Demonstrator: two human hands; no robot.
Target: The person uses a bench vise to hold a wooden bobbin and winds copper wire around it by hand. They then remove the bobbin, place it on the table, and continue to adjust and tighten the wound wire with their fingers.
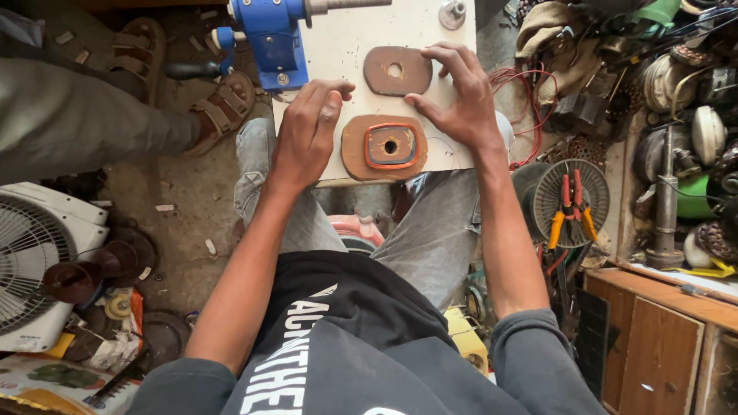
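I sit with a white rectangular board across my knees as my counter, and I take the blue cast-metal winding machine at its far left corner as my landmark. Just right of the machine lies a flat brown oval plate with a centre hole; my right hand is spread open over the board with fingertips at that plate's right edge, gripping nothing. Nearer to me than the machine sits a second brown oval plate carrying an orange-rimmed grey rectangular former. My left hand rests loosely curled just left of it, fingers bent to the board, and I cannot tell whether it pinches anything. I judge the work early: both plates lie loose, none mounted on the machine's shaft. Far right of the machine, a round wire fan guard holds red and orange-handled pliers
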